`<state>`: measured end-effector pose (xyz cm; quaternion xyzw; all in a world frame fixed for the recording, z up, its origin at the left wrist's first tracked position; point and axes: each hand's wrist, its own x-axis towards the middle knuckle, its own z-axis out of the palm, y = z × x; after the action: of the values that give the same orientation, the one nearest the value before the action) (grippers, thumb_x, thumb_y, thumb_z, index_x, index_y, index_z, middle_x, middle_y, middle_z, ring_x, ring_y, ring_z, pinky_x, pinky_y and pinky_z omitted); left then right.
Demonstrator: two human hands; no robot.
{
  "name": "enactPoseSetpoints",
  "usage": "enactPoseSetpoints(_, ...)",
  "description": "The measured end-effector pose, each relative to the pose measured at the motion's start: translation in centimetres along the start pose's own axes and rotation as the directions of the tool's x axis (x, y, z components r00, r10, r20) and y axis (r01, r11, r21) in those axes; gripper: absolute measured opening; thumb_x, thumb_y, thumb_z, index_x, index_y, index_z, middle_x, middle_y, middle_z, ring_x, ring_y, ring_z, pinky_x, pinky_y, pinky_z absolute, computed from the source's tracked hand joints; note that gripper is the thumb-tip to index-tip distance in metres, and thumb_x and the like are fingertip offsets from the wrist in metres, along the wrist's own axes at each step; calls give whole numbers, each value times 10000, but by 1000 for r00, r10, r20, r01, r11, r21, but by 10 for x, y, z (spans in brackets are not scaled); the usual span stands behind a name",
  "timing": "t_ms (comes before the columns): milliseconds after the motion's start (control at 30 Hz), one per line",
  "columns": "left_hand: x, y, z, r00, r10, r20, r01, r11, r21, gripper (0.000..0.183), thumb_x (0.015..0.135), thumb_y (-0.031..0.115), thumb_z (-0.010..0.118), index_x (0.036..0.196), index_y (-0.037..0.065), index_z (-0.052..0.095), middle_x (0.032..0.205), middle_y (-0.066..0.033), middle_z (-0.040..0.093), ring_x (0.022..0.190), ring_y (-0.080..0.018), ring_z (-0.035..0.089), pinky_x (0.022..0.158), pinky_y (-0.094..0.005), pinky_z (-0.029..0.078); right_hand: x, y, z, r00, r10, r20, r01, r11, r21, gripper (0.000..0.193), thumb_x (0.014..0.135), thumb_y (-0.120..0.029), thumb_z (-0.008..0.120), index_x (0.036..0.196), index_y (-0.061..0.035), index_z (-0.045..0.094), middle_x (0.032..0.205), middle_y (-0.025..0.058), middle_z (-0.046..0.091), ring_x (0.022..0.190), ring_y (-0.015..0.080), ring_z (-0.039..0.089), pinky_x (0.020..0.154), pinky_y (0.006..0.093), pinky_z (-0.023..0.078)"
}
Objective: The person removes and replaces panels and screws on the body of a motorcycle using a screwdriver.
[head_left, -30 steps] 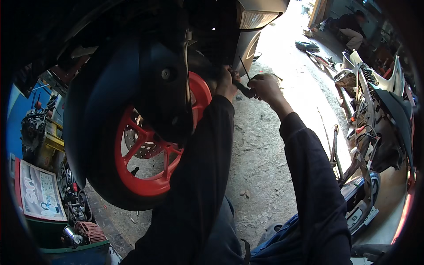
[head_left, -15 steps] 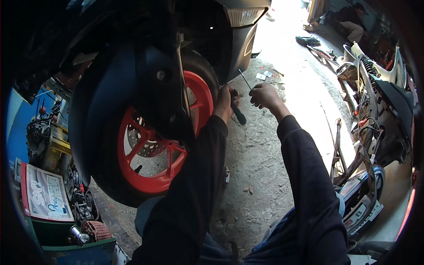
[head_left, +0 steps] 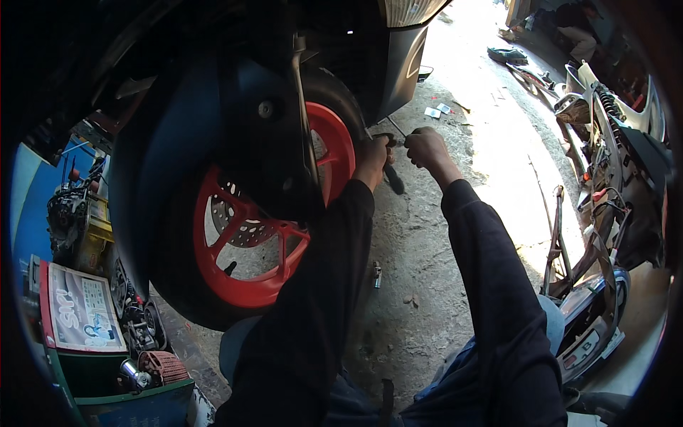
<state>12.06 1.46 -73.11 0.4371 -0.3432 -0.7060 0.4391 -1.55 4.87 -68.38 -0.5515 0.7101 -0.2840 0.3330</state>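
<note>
My left hand (head_left: pixel 371 162) is closed beside the tyre's front edge, below the dark body panel (head_left: pixel 403 75) of a motorcycle. A tool with a dark handle (head_left: pixel 393 181) hangs from its fingers, pointing down toward the floor; its other end is hidden. Just to the right, my right hand (head_left: pixel 428 152) is closed round a thin metal-shafted screwdriver (head_left: pixel 398 127). Its shaft slants up and left, the tip at the panel's lower edge; whether it touches cannot be told. The red wheel (head_left: pixel 331 149) stands left of both hands, partly behind a dark fender (head_left: pixel 192 149).
A small metal part (head_left: pixel 377 275) lies on the concrete floor (head_left: pixel 420 242) between my knees. Motorcycle parts and frames (head_left: pixel 601 213) are piled along the right. At left stand an engine (head_left: pixel 67 220) and an open toolbox (head_left: pixel 85 309). A person (head_left: pixel 578 32) is bent over far right.
My right hand has come closer to my left, and the screwdriver's tip now meets the panel's lower edge in the view. The whole scene has shifted slightly.
</note>
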Motion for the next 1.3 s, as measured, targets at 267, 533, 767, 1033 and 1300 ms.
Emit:
enactPoseSetpoints(267,-15,7,8,998,-31,48,34,996,-78,153,870,98,404,889,35,542,704,-52,495,536,-116,463,470,-254,398,-45,11,10,995,-58,75,5,825,566,219,874,-140,549,1018,2,634,729,43,622,589,101,550,519,212,435)
enactPoseSetpoints(533,-19,17,25,996,56,-73,-64,991,-116,218,902,244,473,755,95,533,603,-12,465,497,-146,459,472,-282,357,-77,7,15,990,-106,89,7,679,735,358,853,-165,645,1162,-9,556,934,63,637,726,116,591,646,242,475)
enactPoseSetpoints(767,-27,47,26,981,81,-178,-35,968,250,343,859,445,582,803,109,546,674,-2,446,551,-149,455,519,-314,410,-94,25,10,896,-96,434,-280,637,718,349,879,-71,584,1214,-4,512,929,66,626,763,143,615,708,294,528)
enactPoseSetpoints(1033,-57,74,47,658,740,140,-349,134,928,590,931,455,410,969,-83,647,975,-320,618,940,-434,609,865,-468,468,-90,60,14,903,141,406,-378,711,593,101,797,-110,540,879,-57,566,745,19,559,595,98,522,494,247,437)
enactPoseSetpoints(1300,-75,93,16,787,457,415,-381,-171,909,423,942,297,437,803,-42,646,807,-273,636,878,-421,624,768,-478,492,-71,5,51,972,84,220,-213,717,664,156,915,-175,509,988,-68,597,706,26,595,542,108,532,469,244,406)
